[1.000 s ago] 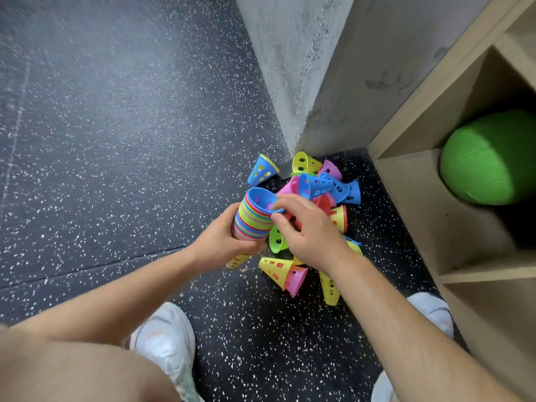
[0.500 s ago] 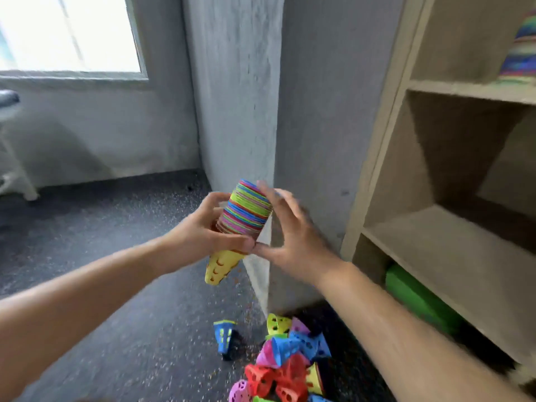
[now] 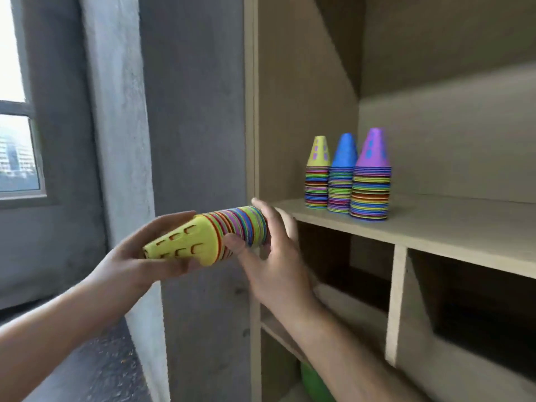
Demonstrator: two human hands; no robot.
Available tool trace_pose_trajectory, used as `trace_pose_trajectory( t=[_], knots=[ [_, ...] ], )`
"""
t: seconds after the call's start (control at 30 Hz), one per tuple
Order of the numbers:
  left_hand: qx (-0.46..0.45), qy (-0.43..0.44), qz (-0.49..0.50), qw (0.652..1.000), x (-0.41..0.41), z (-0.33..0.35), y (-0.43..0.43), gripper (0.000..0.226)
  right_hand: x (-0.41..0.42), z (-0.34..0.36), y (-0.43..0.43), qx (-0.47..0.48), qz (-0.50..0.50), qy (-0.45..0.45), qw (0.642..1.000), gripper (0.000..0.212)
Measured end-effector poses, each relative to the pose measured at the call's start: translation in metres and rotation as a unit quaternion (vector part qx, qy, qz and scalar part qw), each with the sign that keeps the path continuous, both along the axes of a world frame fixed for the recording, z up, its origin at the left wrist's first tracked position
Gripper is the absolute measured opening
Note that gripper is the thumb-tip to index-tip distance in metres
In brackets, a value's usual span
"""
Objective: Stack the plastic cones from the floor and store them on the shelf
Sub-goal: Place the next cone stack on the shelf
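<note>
A stack of multicoloured plastic cones lies on its side in the air, its yellow tip pointing left. My left hand holds the yellow tip end from below, fingers curled round it. My right hand cups the wide base end, thumb on the rims and fingers behind it. The stack is just left of the wooden shelf board. Three upright cone stacks stand on that board, topped yellow, blue and purple. The loose cones on the floor are out of view.
The shelf unit's side panel rises just behind my right hand. A grey concrete pillar stands left of it, with a window further left. Lower compartments open below the board; a green ball shows at the bottom.
I rose from the pile on the floor and lifted the stack up to shelf height. The stack tipped from near upright onto its side, tip left. The view swung from floor to shelf.
</note>
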State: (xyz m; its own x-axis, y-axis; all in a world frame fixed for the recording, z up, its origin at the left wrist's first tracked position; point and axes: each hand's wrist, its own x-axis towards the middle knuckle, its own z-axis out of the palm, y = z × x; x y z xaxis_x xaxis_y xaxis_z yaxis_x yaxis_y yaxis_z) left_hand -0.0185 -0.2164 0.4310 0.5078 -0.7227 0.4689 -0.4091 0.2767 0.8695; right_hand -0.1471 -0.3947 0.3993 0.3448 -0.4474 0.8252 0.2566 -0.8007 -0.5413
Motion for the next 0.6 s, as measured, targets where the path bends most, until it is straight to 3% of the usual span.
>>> trace_pose_trajectory(
  t=[0.1, 0.23, 0.43, 0.6],
  knots=[
    [-0.047, -0.012, 0.011, 0.999, -0.027, 0.03, -0.036, 0.075, -0.035, 0.023, -0.024, -0.064, -0.051, 0.02, 0.996, 0.055],
    [-0.081, -0.042, 0.029, 0.995, -0.064, 0.073, -0.093, 0.062, -0.076, 0.048, -0.06, -0.086, -0.124, 0.069, 0.986, 0.069],
    [-0.007, -0.097, -0.014, 0.995, -0.111, 0.116, -0.193, 0.044, -0.128, 0.07, -0.103, -0.039, -0.275, 0.149, 0.949, 0.073],
    [0.075, -0.172, 0.04, 0.981, -0.122, 0.118, -0.243, 0.052, -0.137, 0.064, -0.116, -0.042, -0.38, 0.229, 0.895, 0.075]
  ],
)
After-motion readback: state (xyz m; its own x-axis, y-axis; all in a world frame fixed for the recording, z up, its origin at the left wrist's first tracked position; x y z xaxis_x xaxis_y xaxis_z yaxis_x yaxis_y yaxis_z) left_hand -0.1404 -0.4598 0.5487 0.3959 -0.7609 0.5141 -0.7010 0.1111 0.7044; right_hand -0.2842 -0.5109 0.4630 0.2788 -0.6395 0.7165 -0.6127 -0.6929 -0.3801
